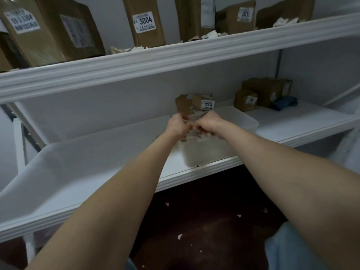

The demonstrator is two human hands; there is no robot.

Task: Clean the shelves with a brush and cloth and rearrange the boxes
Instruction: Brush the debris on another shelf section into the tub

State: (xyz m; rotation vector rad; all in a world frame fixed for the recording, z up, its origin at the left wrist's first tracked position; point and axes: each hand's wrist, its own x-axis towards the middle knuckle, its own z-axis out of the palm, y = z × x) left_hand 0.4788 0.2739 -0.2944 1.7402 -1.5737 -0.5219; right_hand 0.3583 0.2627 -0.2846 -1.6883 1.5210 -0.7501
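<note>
Both my hands reach over a translucent plastic bin that stands on the lower white shelf. My left hand and my right hand have curled fingers and meet above white paper scraps lying in the bin; each seems to pinch scraps. Just behind the hands stand small cardboard boxes, one labelled 3004. More brown boxes and a blue cloth sit at the shelf's right. No brush is in view.
The upper shelf carries several large cardboard boxes with torn white paper scraps between them. Paper bits lie on the dark floor below. A metal shelf upright stands at the left.
</note>
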